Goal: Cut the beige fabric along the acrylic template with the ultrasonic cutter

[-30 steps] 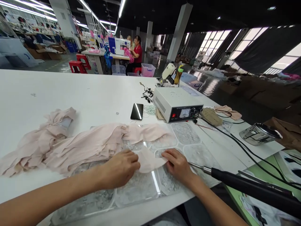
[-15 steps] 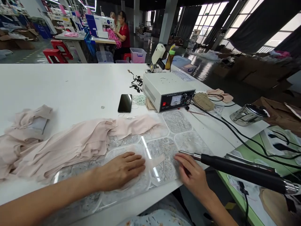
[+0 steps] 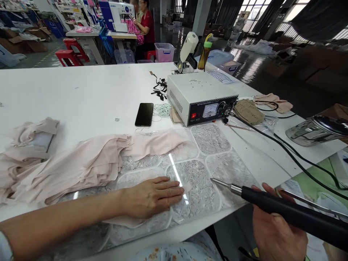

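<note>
My left hand lies flat, fingers stretched out, on a thin pale pink fabric piece over the clear patterned mat. Much of that piece is hidden beneath hand and forearm. At the right, my right hand is curled around a black-handled handpiece with a slim metal tip. The tip points left, over the mat's right part. Farther left and beyond my left arm spreads a pile of pale pink fabric pieces, and another pink strip extends from it across the mat.
Behind the mat stands a control box with a dial and red switch. Its black cable runs right. A phone, green string, a brown pad and a glass jar are nearby. A co-worker sits at a sewing machine.
My right hand has moved right, from beside the metal tip to the black handle, and taken hold of it. My left hand has slid slightly right. The view has shifted somewhat.
</note>
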The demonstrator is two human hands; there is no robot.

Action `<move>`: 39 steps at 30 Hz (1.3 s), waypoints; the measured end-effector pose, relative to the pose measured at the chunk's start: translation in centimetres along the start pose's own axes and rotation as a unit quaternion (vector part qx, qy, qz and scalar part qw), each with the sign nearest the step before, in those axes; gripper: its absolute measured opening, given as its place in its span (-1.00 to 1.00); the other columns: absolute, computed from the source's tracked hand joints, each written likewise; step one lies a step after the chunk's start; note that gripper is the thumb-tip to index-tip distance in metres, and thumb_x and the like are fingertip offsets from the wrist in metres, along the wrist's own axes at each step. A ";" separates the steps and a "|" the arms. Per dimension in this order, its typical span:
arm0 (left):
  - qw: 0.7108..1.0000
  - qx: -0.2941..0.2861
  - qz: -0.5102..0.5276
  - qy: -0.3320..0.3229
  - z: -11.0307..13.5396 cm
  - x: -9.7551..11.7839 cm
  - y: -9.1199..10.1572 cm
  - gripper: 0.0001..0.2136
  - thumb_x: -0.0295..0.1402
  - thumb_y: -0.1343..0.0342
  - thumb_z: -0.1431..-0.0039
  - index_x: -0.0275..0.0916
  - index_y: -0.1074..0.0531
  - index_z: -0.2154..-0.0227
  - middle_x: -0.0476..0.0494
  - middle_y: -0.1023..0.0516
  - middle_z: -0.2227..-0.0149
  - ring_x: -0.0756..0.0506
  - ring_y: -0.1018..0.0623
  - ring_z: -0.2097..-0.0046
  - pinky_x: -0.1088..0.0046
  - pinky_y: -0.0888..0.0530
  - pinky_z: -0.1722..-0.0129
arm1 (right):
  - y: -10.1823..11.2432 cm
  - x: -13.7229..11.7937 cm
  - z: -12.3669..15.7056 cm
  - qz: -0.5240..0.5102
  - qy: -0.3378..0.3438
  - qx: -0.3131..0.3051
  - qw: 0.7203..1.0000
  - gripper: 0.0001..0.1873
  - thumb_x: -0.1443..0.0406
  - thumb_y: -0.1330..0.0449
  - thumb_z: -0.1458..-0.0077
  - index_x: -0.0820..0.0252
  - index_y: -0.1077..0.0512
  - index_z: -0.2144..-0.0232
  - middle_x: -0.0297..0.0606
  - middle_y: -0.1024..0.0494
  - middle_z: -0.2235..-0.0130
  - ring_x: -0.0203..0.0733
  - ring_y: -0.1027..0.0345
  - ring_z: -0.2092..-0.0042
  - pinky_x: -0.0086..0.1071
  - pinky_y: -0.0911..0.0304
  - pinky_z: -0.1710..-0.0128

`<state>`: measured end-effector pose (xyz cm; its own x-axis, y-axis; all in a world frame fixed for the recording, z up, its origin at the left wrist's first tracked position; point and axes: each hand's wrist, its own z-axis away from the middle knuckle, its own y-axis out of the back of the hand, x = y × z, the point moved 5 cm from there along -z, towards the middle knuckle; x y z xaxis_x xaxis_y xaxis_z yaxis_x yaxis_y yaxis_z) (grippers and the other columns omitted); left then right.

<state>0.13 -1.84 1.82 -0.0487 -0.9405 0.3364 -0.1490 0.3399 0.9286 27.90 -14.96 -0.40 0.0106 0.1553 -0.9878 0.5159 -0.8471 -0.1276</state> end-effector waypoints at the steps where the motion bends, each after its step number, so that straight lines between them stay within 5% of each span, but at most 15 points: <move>1: 1.000 0.001 0.000 0.002 0.0 0.0 -0.1 -0.63 -0.39 0.18 -0.41 -0.33 -0.20 -0.21 -0.26 -0.25 -0.24 -0.17 -0.23 -0.29 0.19 -0.20 -0.28 | -0.5 -0.3 -0.1 -0.036 0.004 0.003 0.999 -0.53 0.24 -0.23 0.03 0.06 -0.36 0.01 -0.19 -0.45 0.01 -0.04 -0.40 0.04 0.15 -0.07 -0.19; 5: 1.000 -0.009 0.009 0.007 0.1 0.0 -0.1 -0.62 -0.39 0.17 -0.41 -0.35 -0.18 -0.22 -0.24 -0.23 -0.25 -0.16 -0.20 -0.30 0.19 -0.17 -0.30 | -2.3 -0.7 -0.7 -0.128 -0.019 0.010 0.991 -0.67 0.23 -0.09 -0.04 0.00 -0.40 0.10 -0.28 -0.40 0.11 -0.13 -0.36 0.17 0.08 -0.11 -0.12; 8: 1.000 -0.009 0.024 0.018 0.1 -0.1 0.0 -0.62 -0.40 0.15 -0.40 -0.30 -0.19 -0.23 -0.23 -0.25 -0.24 -0.15 -0.21 -0.30 0.19 -0.17 -0.30 | -3.1 -1.3 -1.4 -0.131 -0.008 0.028 0.991 -0.74 0.25 -0.01 -0.01 0.02 -0.41 0.24 -0.27 -0.33 0.23 -0.15 -0.26 0.31 -0.04 -0.24 0.14; 13: 0.999 0.001 0.030 0.019 0.1 -0.2 0.0 -0.62 -0.40 0.14 -0.40 -0.29 -0.20 -0.22 -0.22 -0.26 -0.23 -0.14 -0.22 -0.30 0.19 -0.18 -0.30 | -4.4 -3.0 -1.6 -0.088 0.036 0.010 0.995 -0.80 0.20 0.04 0.05 0.03 -0.33 0.36 -0.32 -0.16 0.35 -0.27 0.00 0.49 -0.30 -0.06 0.49; 27: 1.000 -0.001 0.021 0.015 0.0 -0.3 -0.2 -0.65 -0.41 0.16 -0.41 -0.31 -0.24 -0.19 -0.17 -0.26 -0.24 -0.14 -0.21 -0.30 0.24 -0.11 -0.31 | -8.4 -4.5 0.7 -0.032 0.079 -0.161 0.983 -0.87 0.15 0.07 -0.08 0.04 -0.16 0.39 -0.36 -0.12 0.44 -0.31 -0.03 0.57 -0.32 -0.09 0.59; 39: 1.000 0.032 0.000 0.001 0.1 -0.2 0.1 -0.66 -0.39 0.13 -0.40 -0.37 -0.29 -0.15 -0.17 -0.31 -0.22 -0.15 -0.27 -0.27 0.25 -0.18 -0.28 | -9.3 -4.3 0.7 -0.187 0.037 -0.223 0.956 -0.84 0.24 -0.18 0.08 0.13 -0.36 0.37 -0.37 -0.34 0.44 -0.32 -0.23 0.55 -0.32 -0.25 0.58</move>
<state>0.03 -1.67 1.84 -0.0475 -0.9404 0.3367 -0.2111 0.3389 0.9168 22.46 -8.08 5.02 -0.1932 0.4548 -0.8694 0.8089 -0.4277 -0.4035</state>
